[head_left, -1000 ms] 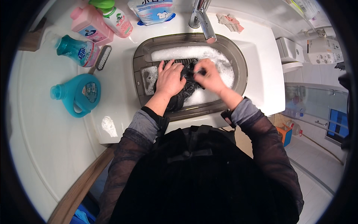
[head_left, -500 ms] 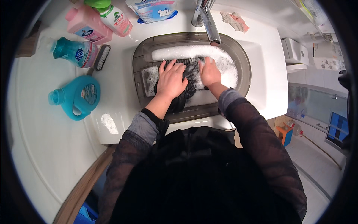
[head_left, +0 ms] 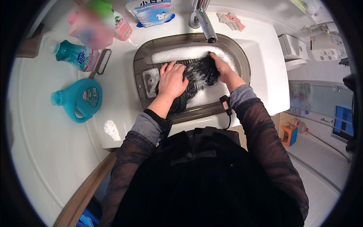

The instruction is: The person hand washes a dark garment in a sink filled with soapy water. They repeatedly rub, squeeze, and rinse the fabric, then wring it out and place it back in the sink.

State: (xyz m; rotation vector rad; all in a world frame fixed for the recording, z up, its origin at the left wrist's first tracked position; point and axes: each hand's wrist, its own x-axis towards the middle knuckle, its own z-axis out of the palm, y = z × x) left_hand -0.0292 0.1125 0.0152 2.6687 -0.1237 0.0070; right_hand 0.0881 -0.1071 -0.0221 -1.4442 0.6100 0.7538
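- The left hand (head_left: 173,80) lies flat, fingers spread, pressing down on a wet black cloth garment (head_left: 196,75) without closing around it.
- The right hand (head_left: 223,68) is clenched on the far end of the same garment, bunching the fabric just under the tap.
- The garment lies inside a grey oval plastic wash basin (head_left: 140,64), stretched over a ribbed washboard surface and surrounded by white soap suds (head_left: 170,55).
- The basin sits in the bowl of a white ceramic sink (head_left: 264,56), and a chrome metal faucet (head_left: 202,17) reaches over the basin's far rim.
- On the white counter (head_left: 38,151) to the left, a turquoise plastic detergent jug with a handle (head_left: 77,99) lies on its side.
- Beyond the jug lies a smaller teal bottle (head_left: 75,56), with a scrubbing brush with a dark handle (head_left: 103,61) just beside it.
- A pink plastic bottle (head_left: 121,24) and a white and blue refill pouch (head_left: 151,11) stand near the back edge, left of the faucet.
- A crumpled pink and white rag (head_left: 230,20) rests on the sink rim right of the faucet.
- Both forearms wear sheer dark sleeves over grey cuffs.
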